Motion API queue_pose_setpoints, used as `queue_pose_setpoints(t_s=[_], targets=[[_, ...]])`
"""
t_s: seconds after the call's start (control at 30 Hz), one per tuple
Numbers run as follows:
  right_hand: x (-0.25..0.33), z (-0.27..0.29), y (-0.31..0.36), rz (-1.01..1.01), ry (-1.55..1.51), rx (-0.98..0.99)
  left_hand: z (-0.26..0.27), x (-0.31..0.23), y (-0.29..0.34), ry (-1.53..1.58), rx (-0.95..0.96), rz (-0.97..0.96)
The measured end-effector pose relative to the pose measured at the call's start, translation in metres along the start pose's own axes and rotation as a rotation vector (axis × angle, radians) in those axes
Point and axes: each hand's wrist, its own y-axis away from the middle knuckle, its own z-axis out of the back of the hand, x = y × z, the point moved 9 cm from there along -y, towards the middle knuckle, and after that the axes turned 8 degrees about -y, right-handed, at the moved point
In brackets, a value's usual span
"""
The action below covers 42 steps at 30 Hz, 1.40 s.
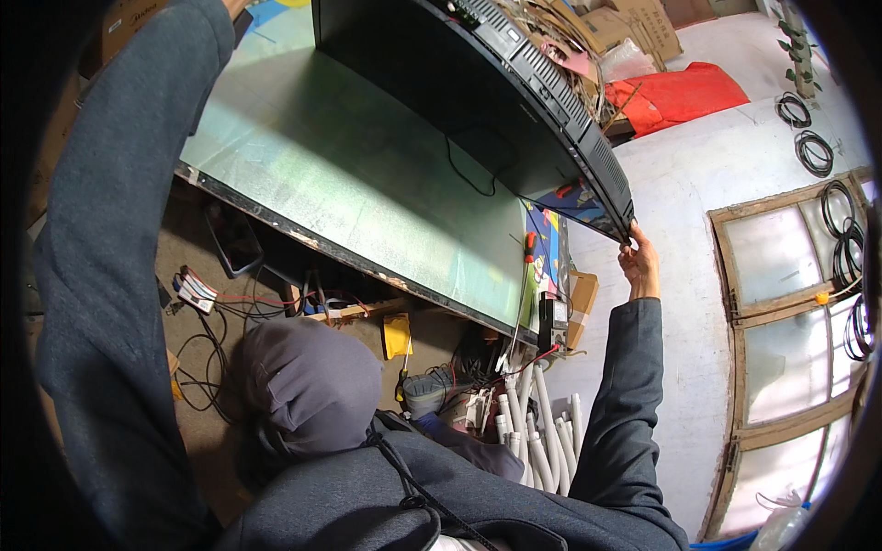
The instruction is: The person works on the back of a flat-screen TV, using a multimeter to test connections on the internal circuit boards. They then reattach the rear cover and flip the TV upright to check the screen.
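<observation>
A large flat black television (pixel 514 101) is lifted above a workbench with a green glass top (pixel 367 193). My right hand (pixel 640 264) grips the set's lower right corner. My left arm, in a grey sleeve, reaches up along the left side toward the set's other end; only a sliver of my left hand (pixel 235 7) shows at the top edge, so its grip is not visible. A black cable (pixel 469 174) hangs from the back of the set onto the bench top.
Under the bench lie tangled wires (pixel 211 303), a yellow tool (pixel 397 335) and several white pipes (pixel 542 432). A red cloth (pixel 680 96) and cardboard lie at the back right. Cable coils (pixel 808 147) and window frames (pixel 790 303) are on the right wall.
</observation>
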Motion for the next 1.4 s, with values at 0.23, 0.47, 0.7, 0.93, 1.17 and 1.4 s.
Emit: queue_pose_setpoints(t_s=[0.23, 0.47, 0.7, 0.93, 1.17, 1.4], targets=[[0.004, -0.005, 0.003, 0.025, -0.016, 0.005, -0.001, 0.004, -0.007, 0.07, -0.037, -0.012], [0.004, -0.006, 0.004, 0.025, -0.012, -0.009, -0.002, 0.004, -0.001, 0.055, -0.036, 0.011], [0.004, -0.007, 0.005, 0.031, -0.014, -0.021, 0.001, 0.006, 0.002, 0.034, -0.102, -0.003], [-0.001, -0.001, 0.009, 0.025, -0.01, -0.035, 0.002, 0.019, -0.006, -0.003, -0.009, 0.051], [-0.007, -0.001, 0.018, 0.038, -0.029, -0.03, 0.005, 0.017, 0.009, 0.007, -0.055, 0.033], [-0.049, -0.003, 0.069, 0.089, -0.161, -0.087, 0.028, 0.047, 0.059, 0.001, 0.024, 0.091]])
